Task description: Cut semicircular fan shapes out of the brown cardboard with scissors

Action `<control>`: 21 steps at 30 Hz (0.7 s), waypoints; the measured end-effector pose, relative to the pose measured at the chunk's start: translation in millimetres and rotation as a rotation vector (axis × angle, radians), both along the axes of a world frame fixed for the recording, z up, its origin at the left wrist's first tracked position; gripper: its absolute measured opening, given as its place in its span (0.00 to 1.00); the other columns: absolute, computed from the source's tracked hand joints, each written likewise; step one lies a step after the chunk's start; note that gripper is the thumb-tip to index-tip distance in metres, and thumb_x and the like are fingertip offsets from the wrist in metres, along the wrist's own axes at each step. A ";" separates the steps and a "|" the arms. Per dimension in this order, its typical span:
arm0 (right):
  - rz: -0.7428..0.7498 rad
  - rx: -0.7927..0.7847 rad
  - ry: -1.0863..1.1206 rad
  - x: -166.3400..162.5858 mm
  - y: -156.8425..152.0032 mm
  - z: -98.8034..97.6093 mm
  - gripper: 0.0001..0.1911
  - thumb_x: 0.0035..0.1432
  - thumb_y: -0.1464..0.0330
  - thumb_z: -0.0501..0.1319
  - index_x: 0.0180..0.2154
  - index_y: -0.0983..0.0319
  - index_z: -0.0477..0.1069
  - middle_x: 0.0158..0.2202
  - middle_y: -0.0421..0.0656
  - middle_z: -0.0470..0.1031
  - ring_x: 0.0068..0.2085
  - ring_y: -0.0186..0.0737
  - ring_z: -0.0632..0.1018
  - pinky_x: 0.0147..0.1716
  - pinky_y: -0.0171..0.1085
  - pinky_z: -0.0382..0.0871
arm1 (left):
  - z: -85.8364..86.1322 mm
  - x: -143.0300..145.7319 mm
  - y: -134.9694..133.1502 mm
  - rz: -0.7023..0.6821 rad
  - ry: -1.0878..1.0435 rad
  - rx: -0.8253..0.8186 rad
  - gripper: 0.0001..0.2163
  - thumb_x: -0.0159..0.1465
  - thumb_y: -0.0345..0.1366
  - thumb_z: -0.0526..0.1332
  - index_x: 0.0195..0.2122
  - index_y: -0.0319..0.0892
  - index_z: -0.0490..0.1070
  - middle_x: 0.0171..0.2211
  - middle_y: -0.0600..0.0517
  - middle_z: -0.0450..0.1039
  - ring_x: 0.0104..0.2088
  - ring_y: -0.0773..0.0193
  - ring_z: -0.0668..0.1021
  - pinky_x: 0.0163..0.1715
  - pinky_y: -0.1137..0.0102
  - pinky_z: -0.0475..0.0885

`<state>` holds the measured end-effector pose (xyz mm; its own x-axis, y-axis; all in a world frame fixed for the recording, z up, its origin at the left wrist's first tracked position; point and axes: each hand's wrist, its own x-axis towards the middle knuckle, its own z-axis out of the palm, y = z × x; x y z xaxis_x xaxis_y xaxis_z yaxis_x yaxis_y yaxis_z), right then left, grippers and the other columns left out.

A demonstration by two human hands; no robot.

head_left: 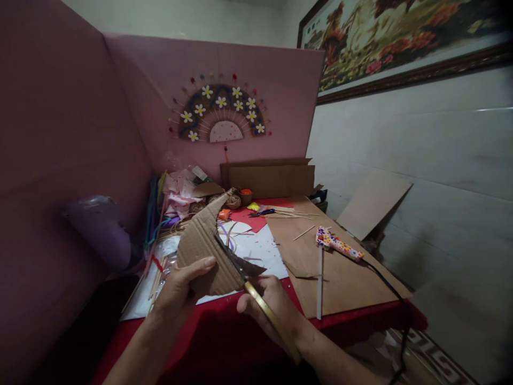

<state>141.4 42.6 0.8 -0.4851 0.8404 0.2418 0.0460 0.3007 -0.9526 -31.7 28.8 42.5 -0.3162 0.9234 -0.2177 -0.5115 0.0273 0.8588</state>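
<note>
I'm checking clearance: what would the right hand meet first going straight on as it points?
The right hand, holding scissors, would likely meet the cardboard in the left hand; depth is unclear.

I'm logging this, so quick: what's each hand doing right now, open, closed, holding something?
Left hand: closed, gripping the cardboard.
Right hand: closed, holding the scissors.

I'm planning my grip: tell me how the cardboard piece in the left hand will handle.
The cardboard piece is probably light for its size, being thin corrugated board held in the left hand. It seems stiff, standing out with no clear sag, but may fold along its visible ridges. Its narrow upper tip would likely bend most easily.
</note>
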 end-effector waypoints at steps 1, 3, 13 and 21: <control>0.014 -0.014 0.011 -0.4 -0.2 -0.2 0.25 0.47 0.48 0.64 0.24 0.65 0.71 0.23 0.38 0.64 0.27 0.33 0.63 0.26 0.32 0.58 | -0.6 0.1 0.0 -0.006 0.003 0.001 0.09 0.37 0.24 0.71 0.19 0.37 0.73 0.21 0.53 0.76 0.22 0.68 0.77 0.20 0.77 0.73; 0.029 -0.023 0.022 -1.3 -0.3 -1.1 0.24 0.48 0.49 0.64 0.23 0.65 0.71 0.23 0.38 0.64 0.27 0.34 0.64 0.26 0.32 0.59 | -1.5 0.4 0.6 -0.008 0.014 0.001 0.08 0.38 0.24 0.71 0.19 0.37 0.73 0.21 0.53 0.76 0.22 0.68 0.76 0.19 0.77 0.72; -0.120 0.102 -0.080 -6.8 6.0 -15.0 0.22 0.48 0.53 0.66 0.19 0.65 0.70 0.20 0.37 0.63 0.25 0.32 0.64 0.26 0.31 0.60 | -3.8 -0.3 7.6 0.006 -0.020 -0.026 0.07 0.44 0.21 0.66 0.23 0.37 0.73 0.23 0.53 0.77 0.22 0.68 0.77 0.21 0.76 0.74; 0.144 -0.162 0.008 9.3 -0.5 -12.0 0.28 0.50 0.44 0.59 0.33 0.63 0.68 0.24 0.36 0.62 0.19 0.27 0.65 0.17 0.28 0.62 | -0.9 -10.6 5.8 0.065 -0.073 -0.027 0.09 0.47 0.18 0.62 0.27 0.36 0.74 0.25 0.51 0.78 0.23 0.65 0.78 0.22 0.73 0.76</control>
